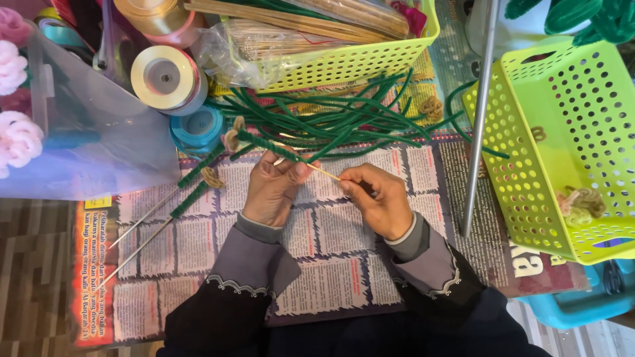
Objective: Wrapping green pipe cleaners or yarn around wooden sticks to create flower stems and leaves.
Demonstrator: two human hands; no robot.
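Left hand (274,185) hides stick (323,172) middle; right hand (377,198) covers its end.

1. A bench (40,264) with a brown wood-grain top shows at the lower left.
2. Sheets of printed newspaper (324,284) cover most of it.
3. A grey metal pole (477,125) stands slanted at the right.
4. Light is even and soft, with faint shadows.

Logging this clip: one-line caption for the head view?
Left hand and right hand hold a thin wooden stick partly wrapped in green pipe cleaner, over newspaper.
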